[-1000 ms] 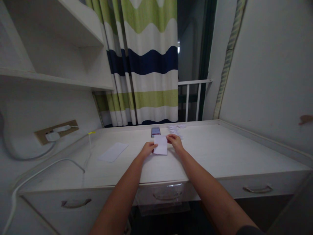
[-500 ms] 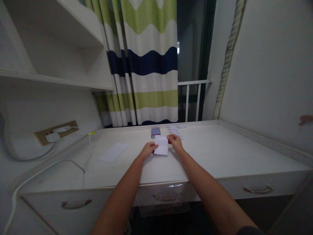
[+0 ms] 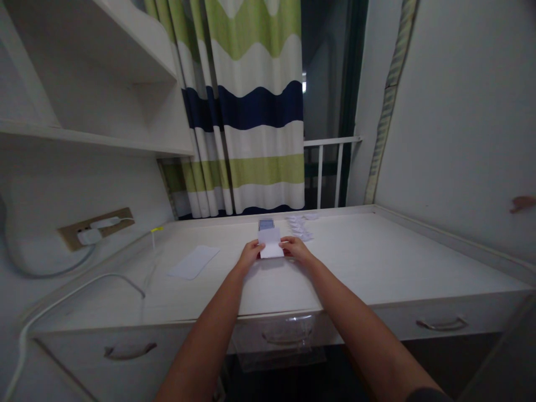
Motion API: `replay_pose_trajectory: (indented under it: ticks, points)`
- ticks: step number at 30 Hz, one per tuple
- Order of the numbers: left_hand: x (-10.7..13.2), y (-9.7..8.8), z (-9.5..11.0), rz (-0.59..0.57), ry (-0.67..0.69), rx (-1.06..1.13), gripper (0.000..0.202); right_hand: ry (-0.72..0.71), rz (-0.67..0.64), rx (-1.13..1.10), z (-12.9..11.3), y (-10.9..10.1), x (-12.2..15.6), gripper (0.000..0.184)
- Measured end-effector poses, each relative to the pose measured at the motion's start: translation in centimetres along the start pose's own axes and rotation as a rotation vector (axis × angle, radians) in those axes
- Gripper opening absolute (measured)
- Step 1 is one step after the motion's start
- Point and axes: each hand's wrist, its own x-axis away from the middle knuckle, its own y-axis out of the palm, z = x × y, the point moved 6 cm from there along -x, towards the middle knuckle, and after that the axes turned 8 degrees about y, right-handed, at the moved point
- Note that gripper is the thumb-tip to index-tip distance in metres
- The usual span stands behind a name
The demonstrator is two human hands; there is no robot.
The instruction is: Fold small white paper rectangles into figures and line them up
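Between my two hands is a small white sheet of paper (image 3: 271,244), creased across its middle so the upper part stands at an angle to the lower. My left hand (image 3: 250,253) pinches its left edge, thumb on the near face. On the opposite edge, my right hand (image 3: 295,247) is closed with its thumb and fingers on the paper. Just behind the sheet lies a phone (image 3: 266,224), partly covered by it. Several folded white paper pieces (image 3: 298,228) lie in a row beyond my right hand.
Another flat white sheet (image 3: 195,262) lies on the white desk (image 3: 377,257) to the left. A white cable (image 3: 109,274) curves over the desk's left side from near a wall socket (image 3: 96,228). Shelves (image 3: 96,139) overhang the left, and a striped curtain (image 3: 259,106) hangs behind.
The paper has tipped from a nearly flat upright rectangle to a bent shape and shifted slightly left. My right hand has moved down and left along its edge.
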Motion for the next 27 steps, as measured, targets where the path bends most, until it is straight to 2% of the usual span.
replay_pose_trajectory:
  ticks: [4, 10, 18, 21, 24, 27]
  points:
    - [0.05, 0.03, 0.06, 0.017, -0.028, 0.038, 0.028, 0.031, 0.004, -0.056, -0.28, 0.05, 0.35, 0.020]
    - [0.36, 0.39, 0.64, -0.055, -0.004, 0.025, 0.020, 0.041, -0.149, -0.081, -0.55, 0.82, 0.93, 0.015]
    - [0.61, 0.65, 0.91, -0.101, 0.003, 0.128, 0.018, 0.049, -0.130, -0.110, -0.43, 0.74, 0.95, 0.018]
    - [0.40, 0.38, 0.71, -0.075, 0.008, 0.047, 0.022, 0.039, -0.123, -0.094, -0.35, 0.59, 0.82, 0.016]
    - [0.26, 0.10, 0.64, -0.045, 0.025, -0.126, 0.022, 0.014, -0.114, -0.069, -0.34, 0.48, 0.79, 0.012]
    - [0.30, 0.18, 0.80, -0.055, 0.051, -0.216, 0.029, -0.032, -0.088, -0.055, -0.37, 0.35, 0.75, 0.023]
